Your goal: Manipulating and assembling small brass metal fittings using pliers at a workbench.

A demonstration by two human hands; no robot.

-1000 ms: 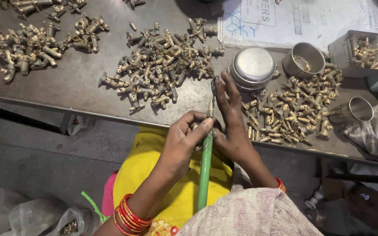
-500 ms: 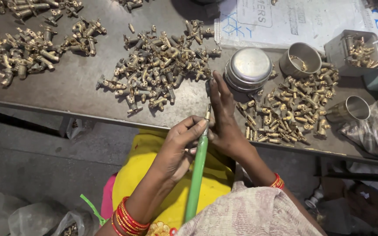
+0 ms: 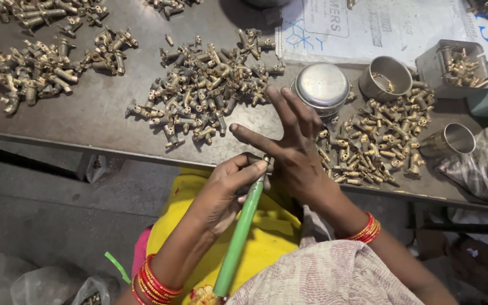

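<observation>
My left hand grips the upper end of a long green-handled tool that slants down toward my lap. Its tip meets a small brass fitting held against the palm of my right hand. My right hand's fingers are spread wide and point up over the table edge. A large pile of brass fittings lies just beyond both hands, and a second pile lies to the right of my right hand.
A metal table carries more brass piles at the far left. A lidded steel tin, two steel cups, a grey box of parts and a printed sheet are at the right. Plastic bags lie on the floor.
My right hand has opened, its fingers spreading wide over the fitting. The green tool has tilted further and my left hand has shifted slightly right along it.
</observation>
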